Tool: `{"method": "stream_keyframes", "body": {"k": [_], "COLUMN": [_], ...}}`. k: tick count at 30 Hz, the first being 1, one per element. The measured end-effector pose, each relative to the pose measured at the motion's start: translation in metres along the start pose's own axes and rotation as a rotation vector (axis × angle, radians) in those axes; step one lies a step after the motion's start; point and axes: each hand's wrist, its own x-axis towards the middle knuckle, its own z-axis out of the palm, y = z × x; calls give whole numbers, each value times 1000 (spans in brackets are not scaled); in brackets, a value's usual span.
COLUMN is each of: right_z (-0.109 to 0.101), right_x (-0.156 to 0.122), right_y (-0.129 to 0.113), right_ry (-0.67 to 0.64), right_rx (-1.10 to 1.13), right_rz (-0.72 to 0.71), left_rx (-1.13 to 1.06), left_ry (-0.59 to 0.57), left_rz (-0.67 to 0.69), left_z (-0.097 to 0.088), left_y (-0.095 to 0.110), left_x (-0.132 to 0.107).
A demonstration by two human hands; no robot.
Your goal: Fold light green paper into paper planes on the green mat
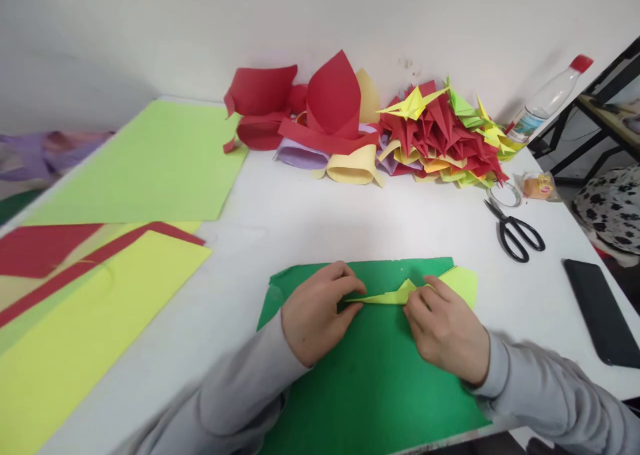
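A narrow folded piece of yellow-green paper (383,298) lies between my two hands, above a large green sheet (380,388). My left hand (323,312) pinches its thin left end between thumb and fingers. With closed fingers, my right hand (445,325) grips the other end, where a small pointed flap sticks up. Beyond the right hand, a flat yellow-green paper (463,285) sticks out past the green sheet's right edge. Fingers cover parts of the folded paper.
Red, purple and cream paper shapes (334,95) stand by the wall beside a heap of folded paper stars (445,132). Scissors (515,232), a tape roll (504,193), a phone (601,312) and a bottle (550,102) are on the right. Coloured sheets (100,302) lie left.
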Motion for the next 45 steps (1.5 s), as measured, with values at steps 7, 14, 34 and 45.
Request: {"method": "stream_keyframes", "body": {"k": [7, 14, 34, 45], "right_z": [-4, 4, -19, -18], "right_x": [0, 2, 16, 21], "right_y": [15, 13, -10, -22], "right_ry": [-7, 49, 224, 48], "right_rx": [101, 35, 175, 1244], "right_rz": [19, 36, 98, 486], "left_rx": [36, 16, -947, -1338], "left_ry": [-104, -111, -7, 46], "left_rz": [87, 98, 3, -353], "left_z": [-1, -2, -15, -1], "left_y": [4, 4, 33, 36], "left_x": [2, 2, 7, 5]}}
